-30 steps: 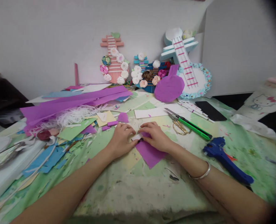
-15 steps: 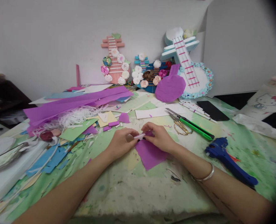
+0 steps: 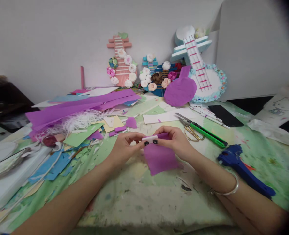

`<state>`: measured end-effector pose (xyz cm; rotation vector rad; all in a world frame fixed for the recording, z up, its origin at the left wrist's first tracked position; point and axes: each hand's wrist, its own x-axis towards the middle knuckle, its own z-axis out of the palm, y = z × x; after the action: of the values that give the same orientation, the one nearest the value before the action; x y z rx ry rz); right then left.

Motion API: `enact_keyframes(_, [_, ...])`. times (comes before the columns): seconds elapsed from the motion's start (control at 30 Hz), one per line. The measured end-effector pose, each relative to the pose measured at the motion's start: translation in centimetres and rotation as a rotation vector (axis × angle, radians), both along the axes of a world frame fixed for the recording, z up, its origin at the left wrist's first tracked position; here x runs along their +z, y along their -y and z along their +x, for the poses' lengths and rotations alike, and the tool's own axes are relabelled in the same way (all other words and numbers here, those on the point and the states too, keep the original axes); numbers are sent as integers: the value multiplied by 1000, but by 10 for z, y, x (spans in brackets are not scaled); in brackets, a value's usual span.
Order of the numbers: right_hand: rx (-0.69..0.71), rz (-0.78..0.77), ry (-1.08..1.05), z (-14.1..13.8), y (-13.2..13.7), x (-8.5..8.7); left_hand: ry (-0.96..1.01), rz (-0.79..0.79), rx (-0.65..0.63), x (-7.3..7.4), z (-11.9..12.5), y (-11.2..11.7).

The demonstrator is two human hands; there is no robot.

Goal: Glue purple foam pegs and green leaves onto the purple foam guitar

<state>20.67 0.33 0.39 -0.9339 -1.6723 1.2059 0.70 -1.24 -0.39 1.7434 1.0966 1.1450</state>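
Note:
My left hand [image 3: 125,147] and my right hand [image 3: 175,141] meet above the middle of the table. Between their fingertips they pinch a small white stick [image 3: 149,139]. A piece of purple paper [image 3: 160,158] is wrapped over the stick and hangs down from it toward the table. My right wrist wears a silver bangle [image 3: 226,190]. Both hands are lifted a little off the tabletop.
Scissors [image 3: 190,130] and a green cutter [image 3: 206,133] lie right of my hands, a blue glue gun [image 3: 243,169] nearer the right edge. Purple paper strips [image 3: 81,106], white shreds and coloured scraps crowd the left. Paper guitar crafts [image 3: 121,62] lean on the back wall beside a black phone [image 3: 225,116].
My hands have risen from the table, lifting the white stick and the purple paper, which now hangs down instead of lying flat.

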Motion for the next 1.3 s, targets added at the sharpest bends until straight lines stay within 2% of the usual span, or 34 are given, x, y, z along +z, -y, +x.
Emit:
enact_keyframes(0.37, [35,-69,-23,-3,8,5,91,-69,-40,6,2,6])
enact_keyframes(0.53, [103,-135,-112,-2,8,6,185,-133,-23,9,3,7])
enact_keyframes(0.63, [96,-161,-147,-2,9,7,245,-147,8,8,2,5])
enact_keyframes(0.87, [98,-256,-277,-3,9,5,414,-217,-48,3,0,3])
enact_keyframes(1.13, [158,-229,-238,1,12,6,285,-151,2,9,3,7])
enact_keyframes(1.3, [97,-125,-185,-2,11,6,241,-130,-3,11,2,8])
